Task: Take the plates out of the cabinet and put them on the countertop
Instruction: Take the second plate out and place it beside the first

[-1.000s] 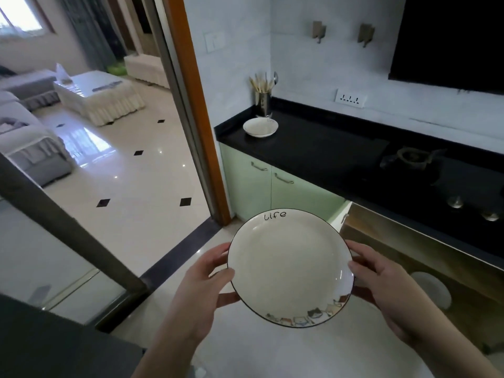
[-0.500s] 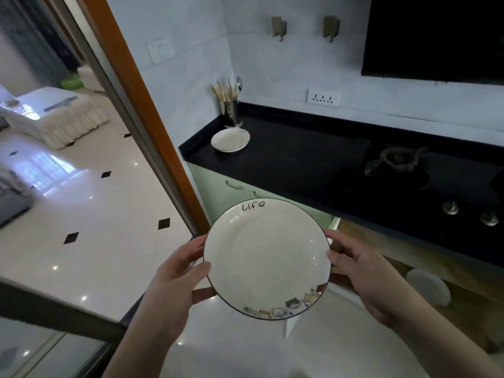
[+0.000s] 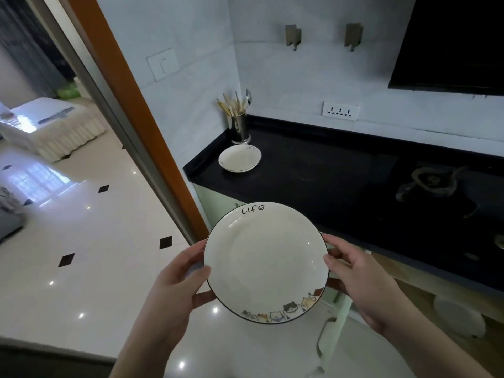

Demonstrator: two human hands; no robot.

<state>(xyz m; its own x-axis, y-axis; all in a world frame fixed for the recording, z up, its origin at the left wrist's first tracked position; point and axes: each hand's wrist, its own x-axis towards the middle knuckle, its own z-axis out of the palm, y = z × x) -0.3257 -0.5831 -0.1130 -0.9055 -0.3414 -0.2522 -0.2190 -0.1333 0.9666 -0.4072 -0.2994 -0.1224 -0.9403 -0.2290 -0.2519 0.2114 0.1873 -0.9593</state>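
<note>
A white plate (image 3: pixel 266 261) with a black rim, the word "life" and a row of cats is held level in front of me, just short of the black countertop (image 3: pixel 327 170). My left hand (image 3: pixel 174 285) grips its left edge and my right hand (image 3: pixel 360 274) grips its right edge. A second, matching plate (image 3: pixel 239 158) lies on the countertop's far left corner. Low at the right, the cabinet (image 3: pixel 409 282) under the counter stands open, and another white plate (image 3: pixel 458 317) shows dimly inside it.
A metal holder with chopsticks and a spoon (image 3: pixel 238 124) stands behind the plate on the counter. A gas burner (image 3: pixel 433 181) sits on the right of the counter. The open cabinet door (image 3: pixel 330 339) hangs below the plate. An orange door frame (image 3: pixel 131 105) borders the left.
The view has swung right and closer to the counter. The held plate stays in both hands and has come nearer to the counter's front edge.
</note>
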